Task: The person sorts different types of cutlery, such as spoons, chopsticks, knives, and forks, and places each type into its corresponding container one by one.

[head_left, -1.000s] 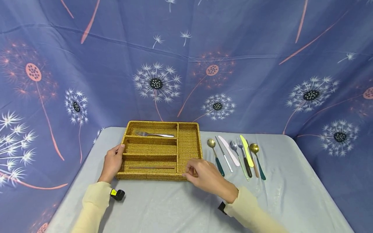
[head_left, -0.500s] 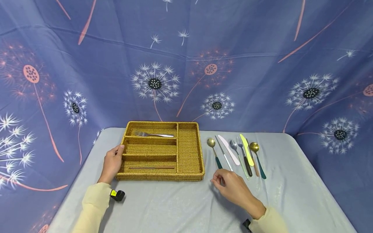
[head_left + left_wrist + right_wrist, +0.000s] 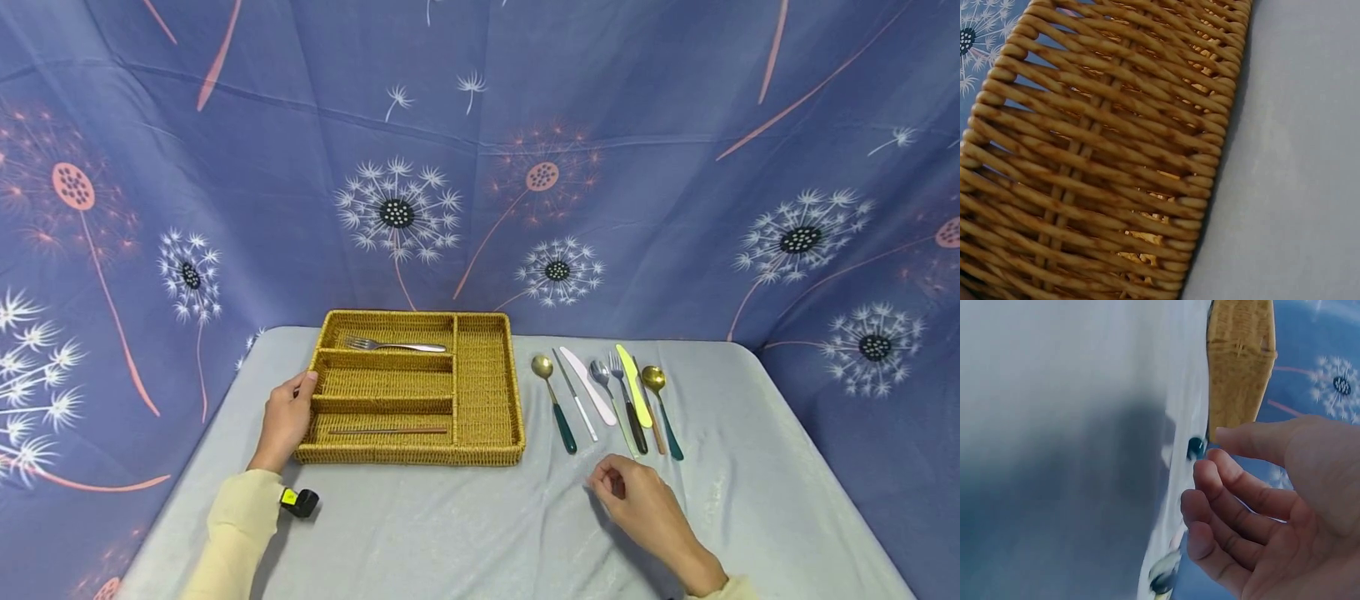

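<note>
A woven wicker cutlery tray [image 3: 408, 455] with several compartments stands at the back of the table; its side wall [image 3: 1116, 150] fills the left wrist view. My left hand [image 3: 285, 421] grips the tray's left side, thumb at the rim and the other fingers largely hidden. A metal fork [image 3: 408, 347] lies in the top left compartment, and what looks like a chopstick [image 3: 390, 431] with a brown end lies in the bottom left one. My right hand [image 3: 641, 504] hovers over the cloth in front of the cutlery row, fingers loosely curled around nothing, as the right wrist view also shows.
Right of the tray lie a green-handled gold spoon [image 3: 563, 427], a thin white-ended stick [image 3: 581, 408], a pink knife [image 3: 592, 392], a silver spoon [image 3: 602, 375], a black-handled fork [image 3: 634, 425], a yellow knife [image 3: 636, 392] and another gold spoon [image 3: 654, 380]. A patterned curtain [image 3: 637, 167] hangs behind.
My right hand has moved from the tray's front right corner rightward and toward the front, to below the cutlery row. The left hand keeps its hold on the tray.
</note>
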`<state>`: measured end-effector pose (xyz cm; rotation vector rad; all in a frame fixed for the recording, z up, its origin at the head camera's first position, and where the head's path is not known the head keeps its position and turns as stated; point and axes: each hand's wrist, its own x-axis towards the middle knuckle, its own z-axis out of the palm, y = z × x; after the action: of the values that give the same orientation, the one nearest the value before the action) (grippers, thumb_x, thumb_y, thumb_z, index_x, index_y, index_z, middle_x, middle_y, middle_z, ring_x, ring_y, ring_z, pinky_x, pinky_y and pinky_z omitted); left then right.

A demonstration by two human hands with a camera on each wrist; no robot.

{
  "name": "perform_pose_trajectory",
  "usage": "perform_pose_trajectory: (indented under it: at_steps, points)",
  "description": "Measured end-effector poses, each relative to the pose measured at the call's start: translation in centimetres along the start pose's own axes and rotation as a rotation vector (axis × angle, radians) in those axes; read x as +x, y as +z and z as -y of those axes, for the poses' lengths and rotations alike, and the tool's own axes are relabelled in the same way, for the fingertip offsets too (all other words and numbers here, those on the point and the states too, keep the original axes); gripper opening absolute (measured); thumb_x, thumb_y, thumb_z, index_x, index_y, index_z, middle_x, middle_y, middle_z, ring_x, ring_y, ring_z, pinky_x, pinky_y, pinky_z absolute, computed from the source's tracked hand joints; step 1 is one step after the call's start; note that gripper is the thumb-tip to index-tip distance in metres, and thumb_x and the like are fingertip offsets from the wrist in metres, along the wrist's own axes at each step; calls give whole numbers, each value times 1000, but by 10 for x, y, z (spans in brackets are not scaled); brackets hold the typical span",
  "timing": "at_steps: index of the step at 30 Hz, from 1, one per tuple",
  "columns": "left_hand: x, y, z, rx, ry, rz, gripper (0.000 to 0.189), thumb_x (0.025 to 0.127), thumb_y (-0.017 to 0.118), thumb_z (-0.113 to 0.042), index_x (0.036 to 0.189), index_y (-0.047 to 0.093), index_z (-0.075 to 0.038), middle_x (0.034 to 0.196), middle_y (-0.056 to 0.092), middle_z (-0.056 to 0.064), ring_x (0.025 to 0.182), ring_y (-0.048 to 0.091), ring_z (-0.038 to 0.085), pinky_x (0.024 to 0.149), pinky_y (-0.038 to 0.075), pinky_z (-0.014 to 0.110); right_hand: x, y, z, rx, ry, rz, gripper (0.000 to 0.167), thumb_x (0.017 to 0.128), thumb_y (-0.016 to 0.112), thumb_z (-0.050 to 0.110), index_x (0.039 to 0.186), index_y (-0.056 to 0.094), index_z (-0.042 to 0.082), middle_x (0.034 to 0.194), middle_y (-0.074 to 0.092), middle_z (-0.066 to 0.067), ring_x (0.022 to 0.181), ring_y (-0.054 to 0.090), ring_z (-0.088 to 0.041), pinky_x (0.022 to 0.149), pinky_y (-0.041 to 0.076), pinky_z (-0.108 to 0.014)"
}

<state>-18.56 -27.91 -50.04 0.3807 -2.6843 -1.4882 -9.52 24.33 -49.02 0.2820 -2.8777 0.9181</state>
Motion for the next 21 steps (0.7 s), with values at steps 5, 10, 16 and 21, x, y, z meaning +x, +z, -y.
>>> perform_pose_trajectory:
  at_steps: [5, 10, 16, 21]
  points:
    - [-1, 1, -1, -10, -14, 16, 69, 117, 33, -49, 165, 37, 1, 166, 39, 29, 156, 33, 48, 128, 29, 61, -3, -8, -16, -6, 22, -26, 22, 92, 85, 7, 82, 69, 19, 66, 53, 14, 59, 46, 1, 51, 40, -21]
    - [0, 3, 0, -15, -26, 22, 71, 117, 32, -52, 166, 36, 0, 166, 38, 29, 156, 33, 48, 128, 29, 61, 0, -21, -36, -53, 65, -36, 17, 93, 83, 6, 86, 70, 14, 67, 54, 9, 59, 45, -3, 50, 39, -22]
    - [0, 3, 0, -16, -39, 28, 72, 116, 31, -53, 166, 35, -1, 167, 38, 28, 157, 32, 47, 129, 28, 61, 12, -42, -56, -108, 94, -21, 15, 98, 81, 15, 90, 69, 10, 72, 57, 5, 62, 49, -6, 52, 40, -25]
    - [0, 1, 0, -3, -33, 20, 72, 117, 31, -52, 166, 35, 0, 167, 38, 28, 157, 31, 48, 129, 28, 62, 23, -52, -67, -127, 123, -13, 14, 99, 78, 15, 91, 69, 8, 74, 61, 3, 65, 53, -11, 54, 41, -28]
